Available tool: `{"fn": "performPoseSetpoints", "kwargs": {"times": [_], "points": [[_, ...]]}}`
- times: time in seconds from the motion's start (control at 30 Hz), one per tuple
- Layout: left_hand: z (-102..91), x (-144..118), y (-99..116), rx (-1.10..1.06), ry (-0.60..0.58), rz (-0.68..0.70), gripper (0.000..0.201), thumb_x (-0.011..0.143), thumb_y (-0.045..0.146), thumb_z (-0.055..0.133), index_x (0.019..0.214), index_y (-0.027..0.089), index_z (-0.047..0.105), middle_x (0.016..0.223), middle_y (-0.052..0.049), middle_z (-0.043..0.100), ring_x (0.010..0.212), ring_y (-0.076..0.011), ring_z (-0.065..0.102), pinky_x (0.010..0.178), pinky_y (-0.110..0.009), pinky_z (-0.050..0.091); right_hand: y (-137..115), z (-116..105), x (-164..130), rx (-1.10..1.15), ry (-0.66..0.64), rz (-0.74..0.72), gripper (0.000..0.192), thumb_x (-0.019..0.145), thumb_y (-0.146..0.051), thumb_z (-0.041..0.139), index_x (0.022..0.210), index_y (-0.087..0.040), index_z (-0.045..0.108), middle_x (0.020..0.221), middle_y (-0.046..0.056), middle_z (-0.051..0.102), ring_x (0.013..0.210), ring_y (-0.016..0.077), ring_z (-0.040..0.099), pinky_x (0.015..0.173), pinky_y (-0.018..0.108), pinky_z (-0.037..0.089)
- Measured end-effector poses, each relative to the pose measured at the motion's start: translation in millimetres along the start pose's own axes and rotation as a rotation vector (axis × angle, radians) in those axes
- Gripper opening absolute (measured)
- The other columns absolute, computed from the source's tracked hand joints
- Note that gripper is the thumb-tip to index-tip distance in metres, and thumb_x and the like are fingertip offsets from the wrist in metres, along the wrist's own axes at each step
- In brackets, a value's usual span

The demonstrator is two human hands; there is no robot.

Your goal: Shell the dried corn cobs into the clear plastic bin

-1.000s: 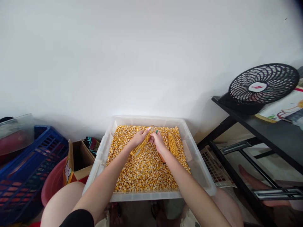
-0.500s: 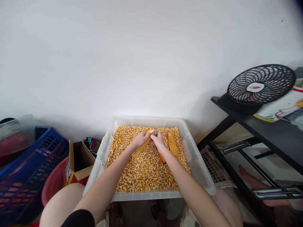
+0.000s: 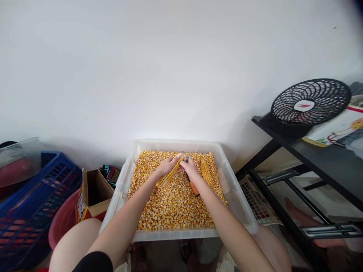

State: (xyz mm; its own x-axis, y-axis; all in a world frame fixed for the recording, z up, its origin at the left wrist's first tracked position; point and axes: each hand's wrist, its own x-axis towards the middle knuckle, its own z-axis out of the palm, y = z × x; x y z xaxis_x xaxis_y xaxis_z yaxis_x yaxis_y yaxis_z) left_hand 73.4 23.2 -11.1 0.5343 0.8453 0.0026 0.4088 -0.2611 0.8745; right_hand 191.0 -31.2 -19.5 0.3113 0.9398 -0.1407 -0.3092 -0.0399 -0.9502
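A clear plastic tub (image 3: 238, 211) sits in front of me, filled with loose yellow corn kernels (image 3: 176, 204). My left hand (image 3: 166, 166) grips a corn cob (image 3: 168, 176) that slants over the kernels. My right hand (image 3: 190, 169) is closed on a tool with an orange handle (image 3: 194, 187) and a green part near the fingers, pressed against the cob's far end. A second whole corn cob (image 3: 206, 173) lies on the kernels just right of my right hand.
A cardboard box (image 3: 92, 192), a pink basin (image 3: 64, 221) and a blue crate (image 3: 31, 204) stand at the left. A black shelf (image 3: 317, 151) at the right carries a black fan (image 3: 310, 102). Another person's foot (image 3: 300, 215) rests under the shelf. A white wall is behind.
Both hands stay on the cob and shift only slightly over the kernels; the orange handle shows more below my right hand. The view drifts a little.
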Motion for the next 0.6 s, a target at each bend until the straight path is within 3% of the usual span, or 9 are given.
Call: {"fn": "performPoseSetpoints", "kwargs": {"times": [0.1,0.33,0.6], "points": [[1.8,-1,0,0.073,-0.011,0.006,0.058,0.078,0.065,0.032,0.078,0.015,0.062,0.079,-0.007,0.065,0.078,-0.0229,0.058,0.076,-0.032,0.042,4,-1,2,-0.062,0.053,0.009,0.027,0.056,-0.02,0.058,0.068,-0.023,0.035,0.06,-0.009,0.04,0.056,0.009,0.047,0.055,0.025,0.047],[-1.0,3,-2,-0.076,-0.045,-0.028,0.062,0.079,0.064,0.03,0.094,0.014,0.064,0.1,-0.008,0.065,0.095,-0.0243,0.057,0.088,-0.032,0.039,-8,-3,3,0.044,-0.057,0.054,0.027,0.06,-0.026,0.057,0.072,-0.023,0.033,0.06,-0.007,0.05,0.053,0.0122,0.055,0.051,0.026,0.045],[0.4,3,-7,-0.028,-0.038,-0.017,0.061,0.078,0.064,0.032,0.09,0.014,0.064,0.097,-0.008,0.066,0.091,-0.0241,0.058,0.087,-0.033,0.04,-3,-4,4,0.01,-0.03,0.031,0.032,0.059,-0.026,0.06,0.069,-0.023,0.03,0.058,-0.01,0.05,0.053,0.0114,0.054,0.052,0.026,0.046]]}}
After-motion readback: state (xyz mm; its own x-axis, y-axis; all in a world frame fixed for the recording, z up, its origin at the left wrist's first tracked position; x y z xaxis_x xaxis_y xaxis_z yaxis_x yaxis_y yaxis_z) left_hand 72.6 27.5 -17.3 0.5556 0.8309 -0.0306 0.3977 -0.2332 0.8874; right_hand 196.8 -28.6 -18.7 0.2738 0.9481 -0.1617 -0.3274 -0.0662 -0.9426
